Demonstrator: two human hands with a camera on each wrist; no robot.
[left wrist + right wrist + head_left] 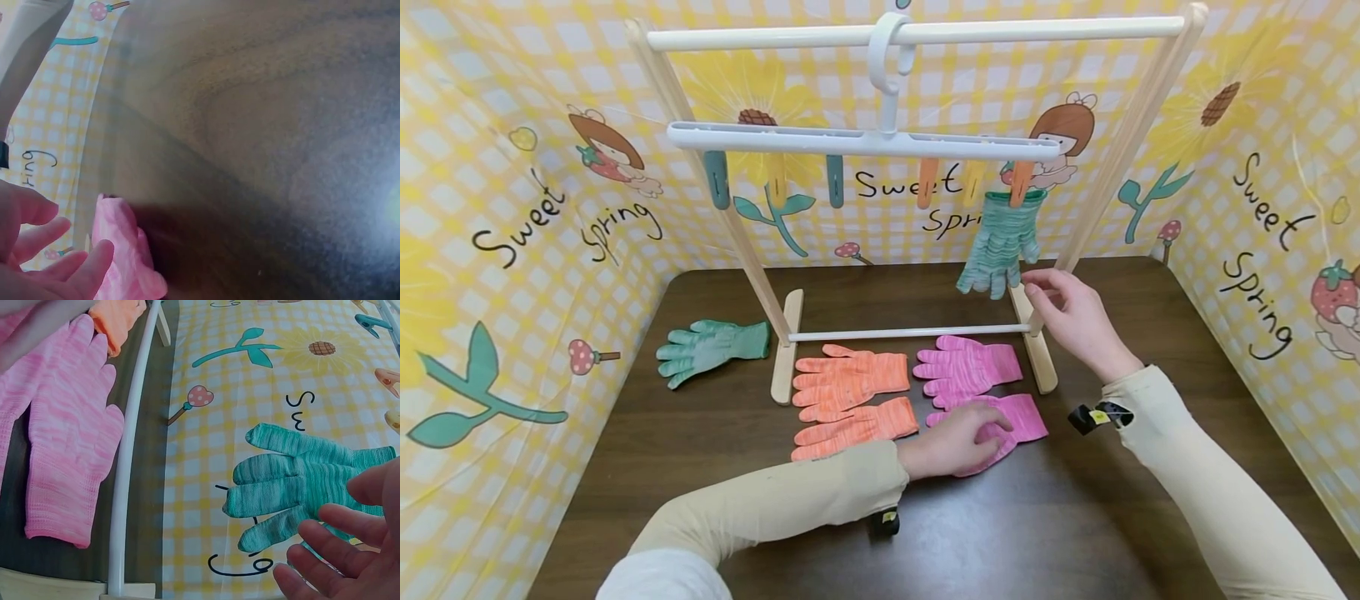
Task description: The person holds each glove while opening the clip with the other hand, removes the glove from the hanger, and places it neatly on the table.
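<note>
A green glove (1000,242) hangs fingers down from an orange clip (1020,183) at the right end of the hanger (865,142). Just to the right of its fingertips is my right hand (1071,312), fingers loosely bent and holding nothing; the right wrist view has this hand (340,550) overlapping the glove. My left hand (958,442) hovers low over the nearer pink glove (1026,417), partly hiding it. Its fingers are loosely bent with nothing between them in the left wrist view. The other pink glove (973,367) lies flat behind it.
Two orange gloves, the farther one (857,375) unobstructed, lie left of the pink ones. A second green glove (711,346) lies at the far left. The wooden rack (752,258) stands across the table (1000,533), with several more clips (835,179) along the hanger. Patterned cloth surrounds the table.
</note>
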